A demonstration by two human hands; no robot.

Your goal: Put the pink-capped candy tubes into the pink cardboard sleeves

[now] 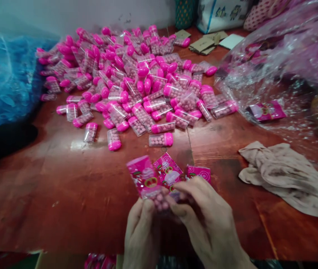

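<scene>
Above the near part of the table, my left hand point(142, 228) is closed on a small clear candy tube point(161, 203) filled with pink balls. A pink printed wrapper sleeve point(143, 172) stands up from the tube's far end. From the right, my right hand point(207, 218) has its thumb and fingers closed on the same tube, partly hiding it. Just beyond my fingers lie two more pink sleeves, one at the middle point(167, 168) and another sleeve point(199, 171) partly behind my right hand.
A large pile of pink-capped candy tubes point(130, 78) covers the far table. On the left sits a bag of blue pieces point(4, 82). To the right are a clear plastic bag point(282, 71), a pink packet point(268, 111) and a crumpled beige cloth point(284, 179). Cardboard pieces point(206, 43) lie behind.
</scene>
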